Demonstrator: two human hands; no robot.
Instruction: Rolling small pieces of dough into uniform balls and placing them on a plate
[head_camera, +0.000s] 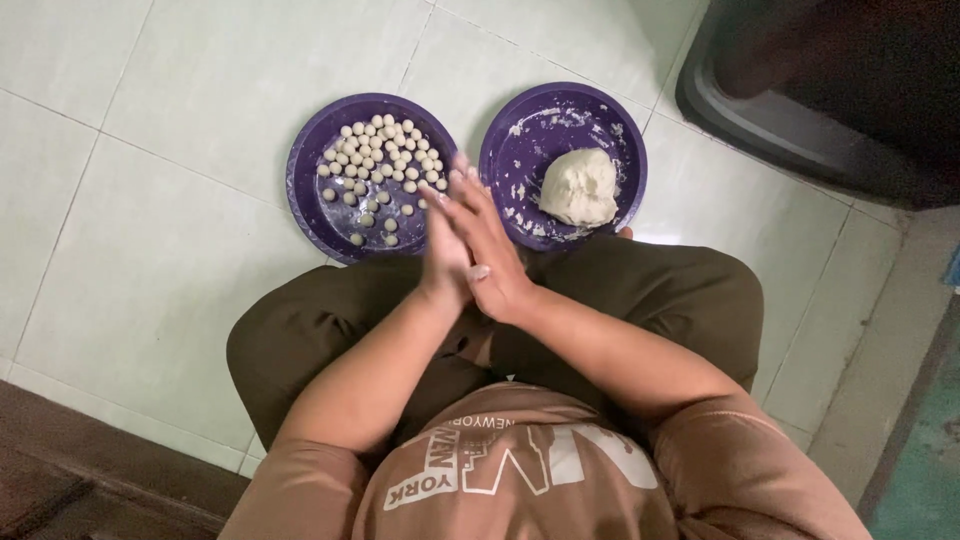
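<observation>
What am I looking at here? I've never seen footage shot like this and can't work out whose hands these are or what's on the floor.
The single picture comes from a camera worn on a person's head, looking down at their own lap. The left hand and right hand are pressed palm to palm; whatever may lie between them is hidden. On the tiled floor sit two purple plates: the left plate holds many small dough balls, the right plate a large dough lump. A dark bin stands at top right.

Pale tiled floor (200, 90) — two purple plates side by side (310, 200) (625, 135) on it.
</observation>
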